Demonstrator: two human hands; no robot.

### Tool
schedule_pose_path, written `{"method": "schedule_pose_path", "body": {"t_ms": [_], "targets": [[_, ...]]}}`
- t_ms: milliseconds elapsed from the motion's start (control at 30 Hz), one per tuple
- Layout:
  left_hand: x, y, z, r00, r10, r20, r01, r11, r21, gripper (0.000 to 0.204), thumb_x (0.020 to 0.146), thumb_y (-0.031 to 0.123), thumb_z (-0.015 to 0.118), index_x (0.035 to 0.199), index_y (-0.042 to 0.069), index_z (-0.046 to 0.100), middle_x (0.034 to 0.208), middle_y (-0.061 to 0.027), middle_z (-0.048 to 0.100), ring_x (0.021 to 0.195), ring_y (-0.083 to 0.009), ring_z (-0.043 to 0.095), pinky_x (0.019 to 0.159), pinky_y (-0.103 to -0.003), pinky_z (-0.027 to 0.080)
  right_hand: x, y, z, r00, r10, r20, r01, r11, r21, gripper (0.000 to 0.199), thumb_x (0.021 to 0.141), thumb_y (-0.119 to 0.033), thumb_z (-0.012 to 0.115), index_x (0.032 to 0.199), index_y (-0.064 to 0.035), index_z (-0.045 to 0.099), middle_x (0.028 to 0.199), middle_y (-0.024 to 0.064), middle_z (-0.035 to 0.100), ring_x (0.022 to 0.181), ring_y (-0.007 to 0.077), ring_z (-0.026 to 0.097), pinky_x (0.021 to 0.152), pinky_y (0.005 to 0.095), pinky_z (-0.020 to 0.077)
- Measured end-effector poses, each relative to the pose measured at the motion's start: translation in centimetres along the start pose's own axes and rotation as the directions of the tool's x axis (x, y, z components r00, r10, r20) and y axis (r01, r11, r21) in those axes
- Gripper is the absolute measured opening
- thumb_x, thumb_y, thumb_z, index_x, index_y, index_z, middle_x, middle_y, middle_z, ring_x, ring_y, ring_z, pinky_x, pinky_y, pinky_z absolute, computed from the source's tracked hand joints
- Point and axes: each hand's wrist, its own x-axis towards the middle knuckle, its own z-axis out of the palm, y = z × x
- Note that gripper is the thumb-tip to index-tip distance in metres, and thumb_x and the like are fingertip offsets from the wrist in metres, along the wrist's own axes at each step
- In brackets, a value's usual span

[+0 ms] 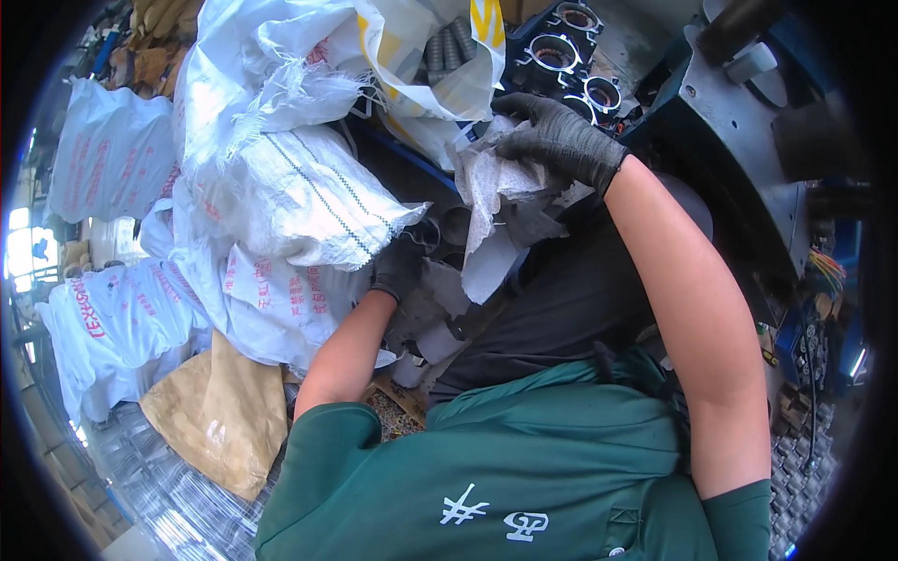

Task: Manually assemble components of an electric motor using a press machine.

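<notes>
My right hand, in a black glove, is closed on a crumpled sheet of grey paper. The sheet hangs down torn and creased over my dark-trousered leg. My left hand, also in a black glove, reaches in under the edge of a white woven sack. Its fingers are mostly hidden beside dark round metal parts. More grey paper lies just right of that hand.
An open plastic bag at the top holds grey cylindrical parts. Black housings with round openings stand beyond my right hand. A dark metal machine is at right. Full white sacks and a brown bag lie at left.
</notes>
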Motion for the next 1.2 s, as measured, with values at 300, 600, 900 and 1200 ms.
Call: {"method": "schedule_pose_path", "body": {"t_ms": [300,600,900,1200], "targets": [[1.6,10.4,-10.0,0.930,0.036,-0.365,-0.316,0.586,-0.747,0.047,0.093,0.027,0.077,0.132,0.004,0.063,0.121,-0.0144,0.071,0.112,-0.0278,0.069,0.102,-0.041,0.052,-1.4,0.5,3.6,0.926,-0.001,0.376,0.108,0.959,-0.262,0.116,0.074,-0.048,0.092,0.165,-0.0073,0.032,0.148,0.0276,0.059,0.136,0.0389,0.059,0.117,0.0421,0.0443],[3.5,4.2,-6.0,0.992,0.124,-0.016,-0.119,0.899,-0.420,0.059,0.097,0.042,0.066,0.142,0.005,0.058,0.135,-0.0198,0.068,0.125,-0.0316,0.066,0.104,-0.042,0.052,-0.2,0.5,0.8,0.985,-0.055,-0.165,0.013,0.970,-0.244,0.074,0.079,-0.044,0.088,0.136,-0.0021,0.068,0.123,0.0200,0.075,0.112,0.0303,0.074,0.103,0.0403,0.0553],[4.6,-4.4,4.8,0.955,-0.166,0.247,0.180,0.983,-0.035,0.062,0.100,0.041,0.052,0.151,0.006,0.054,0.157,-0.0197,0.052,0.144,-0.0333,0.051,0.119,-0.044,0.042,-0.1,0.2,-0.4,0.964,0.038,-0.262,-0.058,0.996,-0.071,0.080,0.078,-0.046,0.085,0.142,-0.0010,0.064,0.129,0.0207,0.073,0.118,0.0304,0.072,0.106,0.0398,0.0536],[2.6,3.9,-7.2,0.990,0.089,-0.105,-0.137,0.726,-0.674,0.059,0.095,0.018,0.063,0.152,0.005,0.051,0.148,-0.0173,0.058,0.137,-0.0304,0.055,0.114,-0.039,0.046,-0.9,-0.7,-0.4,0.999,0.020,0.026,-0.022,0.997,0.081,0.077,0.077,-0.041,0.090,0.137,0.0007,0.067,0.118,0.0170,0.076,0.106,0.0234,0.072,0.100,0.0350,0.0545]]}}
